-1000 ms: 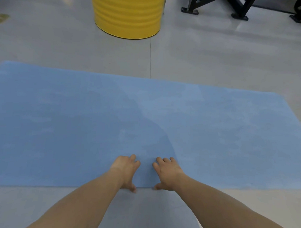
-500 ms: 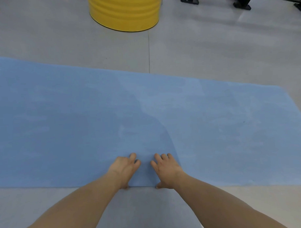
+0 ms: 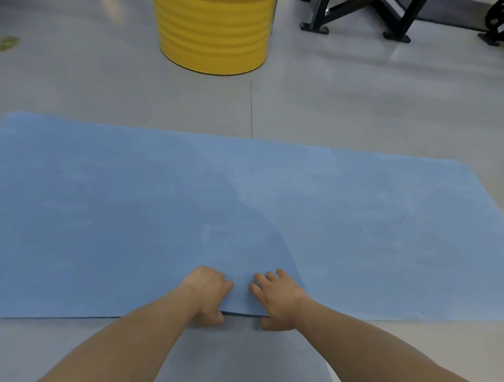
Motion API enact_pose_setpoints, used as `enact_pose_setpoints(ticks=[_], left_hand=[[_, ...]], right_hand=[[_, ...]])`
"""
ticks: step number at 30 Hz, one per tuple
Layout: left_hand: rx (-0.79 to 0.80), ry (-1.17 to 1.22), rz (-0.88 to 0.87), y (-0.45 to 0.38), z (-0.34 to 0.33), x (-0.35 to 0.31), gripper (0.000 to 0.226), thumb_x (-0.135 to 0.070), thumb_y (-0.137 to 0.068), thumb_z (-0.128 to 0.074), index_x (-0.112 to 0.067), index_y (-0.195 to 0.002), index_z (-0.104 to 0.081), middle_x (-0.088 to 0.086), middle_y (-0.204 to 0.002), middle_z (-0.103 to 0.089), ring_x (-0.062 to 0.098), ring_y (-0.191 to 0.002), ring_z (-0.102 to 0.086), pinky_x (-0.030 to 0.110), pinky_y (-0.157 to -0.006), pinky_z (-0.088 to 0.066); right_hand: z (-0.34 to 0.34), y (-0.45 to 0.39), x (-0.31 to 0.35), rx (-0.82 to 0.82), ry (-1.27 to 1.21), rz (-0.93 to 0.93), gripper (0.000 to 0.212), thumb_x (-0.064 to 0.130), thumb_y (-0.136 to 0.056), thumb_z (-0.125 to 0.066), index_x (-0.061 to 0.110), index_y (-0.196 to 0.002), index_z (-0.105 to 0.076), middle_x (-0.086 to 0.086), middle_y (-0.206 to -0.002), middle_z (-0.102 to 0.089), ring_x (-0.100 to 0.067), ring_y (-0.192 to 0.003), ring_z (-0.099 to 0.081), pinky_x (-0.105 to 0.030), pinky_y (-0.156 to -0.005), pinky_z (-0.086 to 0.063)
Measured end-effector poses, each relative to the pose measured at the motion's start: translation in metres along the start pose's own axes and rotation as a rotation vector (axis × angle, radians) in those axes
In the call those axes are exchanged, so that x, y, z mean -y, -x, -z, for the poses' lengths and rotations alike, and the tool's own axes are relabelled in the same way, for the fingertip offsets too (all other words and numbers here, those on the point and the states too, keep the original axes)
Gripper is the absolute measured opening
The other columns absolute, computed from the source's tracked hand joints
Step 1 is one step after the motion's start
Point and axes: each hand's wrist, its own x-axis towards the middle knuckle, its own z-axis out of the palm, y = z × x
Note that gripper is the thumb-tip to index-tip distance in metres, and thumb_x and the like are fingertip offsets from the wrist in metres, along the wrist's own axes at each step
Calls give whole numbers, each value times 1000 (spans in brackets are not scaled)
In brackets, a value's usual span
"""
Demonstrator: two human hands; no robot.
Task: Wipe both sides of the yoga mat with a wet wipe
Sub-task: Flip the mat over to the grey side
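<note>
One blue yoga mat lies spread on the floor. Two hands are at its near edge: one left hand and one right hand, each with a bare forearm behind it. One yellow ribbed drum stands beyond the mat. One black metal frame stands at the upper right, with part of one black wheel at the right edge. One small yellowish mark shows on the floor at the upper left.

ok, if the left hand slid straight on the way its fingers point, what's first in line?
Only mat. The left hand grips the near edge of the mat, fingers pointing away across it. The way looks free over the blue surface; beyond the far edge is bare floor, the drum likely off to the right.
</note>
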Motion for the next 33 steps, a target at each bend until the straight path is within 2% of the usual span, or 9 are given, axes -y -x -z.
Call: enact_pose_setpoints(ticks=[2, 6, 9, 14, 21, 26, 28, 30, 33], left_hand=[[-8, -16, -16, 5, 5, -1, 42, -45, -87, -53, -15, -115, -56, 14, -114, -62, 37, -102, -62, 41, -87, -47], [-67, -80, -48, 16, 21, 0, 32, -35, -90, -47, -12, -105, -62, 17, -108, -67, 39, -97, -63, 38, -77, -44], [-113, -109, -59, 23, 33, 4, 31, -32, -93, -45, -10, -103, -63, 18, -106, -68, 41, -96, -63, 37, -71, -37], [-199, -99, -53, 31, 58, 18, 26, -29, -94, -43, -11, -100, -61, 16, -102, -68, 40, -91, -63, 38, -71, -41], [-385, -91, 42, 36, 102, 48, 23, -28, -95, -43, -13, -102, -59, 10, -101, -66, 29, -104, -54, 42, -78, -44], [-561, -132, 119, 40, 139, 62, 20, -28, -97, -42, -14, -101, -56, 8, -94, -66, 29, -101, -53, 43, -75, -44], [-651, -167, 130, 43, 153, 66, 16, -29, -94, -48, -16, -94, -56, 6, -86, -65, 28, -93, -55, 40, -66, -38], [-684, -234, 134, 47, 168, 70, 20, -32, -80, -67, -21, -76, -51, -1, -65, -58, 22, -72, -53, 34, -57, -31], [-784, -288, 153, 52, 189, 74, 32, -30, -65, -78, -21, -65, -48, -3, -53, -48, 21, -59, -45, 33, -55, -32]], right_hand=[[7, 2, 1, -1, -2, -1, 56, 50, -84, -49, 9, -122, -42, -14, -120, -41, -33, -100, -44, -45, -91, -32], [23, 6, 2, 9, -40, 3, 40, 37, -88, -47, 8, -116, -47, -14, -113, -47, -32, -96, -47, -40, -86, -34], [36, 8, -5, 0, -69, 10, 35, 32, -89, -46, 7, -113, -51, -16, -111, -51, -34, -96, -50, -41, -85, -36], [73, 12, -24, -75, -88, -6, 29, 27, -89, -45, 8, -108, -55, -16, -107, -57, -36, -95, -55, -37, -78, -36], [132, 13, -41, -158, -71, -156, 20, 20, -89, -47, 10, -106, -50, -14, -106, -61, -36, -92, -59, -35, -67, -35], [162, 17, -59, -306, -69, -307, 21, 14, -88, -44, 11, -109, -46, -11, -101, -61, -34, -90, -61, -35, -63, -35], [174, 19, -67, -369, -79, -364, 19, 14, -88, -45, 14, -107, -45, -10, -99, -61, -32, -88, -60, -34, -61, -34], [184, 22, -75, -470, -86, -403, 16, 15, -87, -47, 15, -103, -45, -8, -94, -60, -30, -82, -59, -32, -52, -28], [201, 28, -86, -625, -69, -445, 22, 14, -70, -64, 16, -87, -51, -4, -72, -57, -24, -57, -49, -28, -43, -9]])
